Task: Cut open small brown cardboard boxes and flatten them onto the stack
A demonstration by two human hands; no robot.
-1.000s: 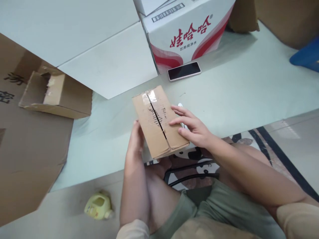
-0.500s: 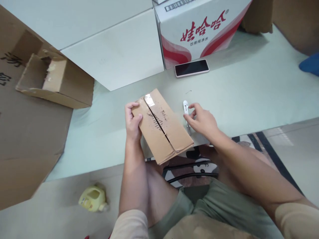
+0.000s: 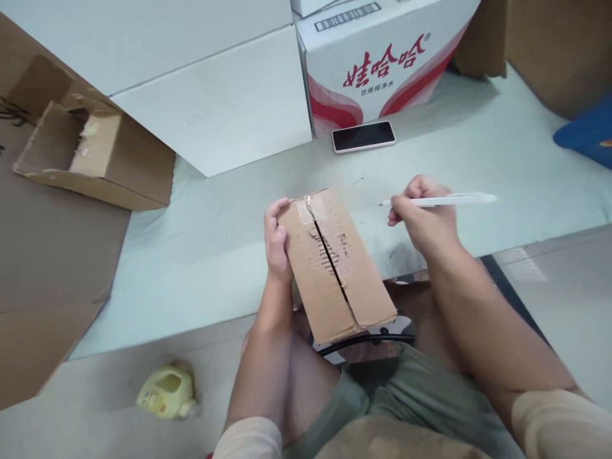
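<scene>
A small brown cardboard box (image 3: 306, 280) tilts over the table's front edge above my lap. Its top flaps meet at a dark open seam, with clear tape at the far end and black print on top. My left hand (image 3: 277, 239) is closed around the far left side of the box, some fingers hidden behind it. Right of the box, my right hand (image 3: 425, 213) grips a slim white utility knife (image 3: 471, 199). The knife's thin dark tip points left toward the box without touching it.
On the pale green table (image 3: 220, 255) lies a phone (image 3: 364, 136), in front of a white-and-red carton (image 3: 329, 70). A large white box (image 3: 215, 115) stands beside it. An open cardboard box (image 3: 138, 159) sits left. A yellow jug (image 3: 167, 392) is on the floor.
My right hand has picked up the utility knife from the table and moved right with it. My left hand has brought the box nearer and to the right, turning it slightly.
</scene>
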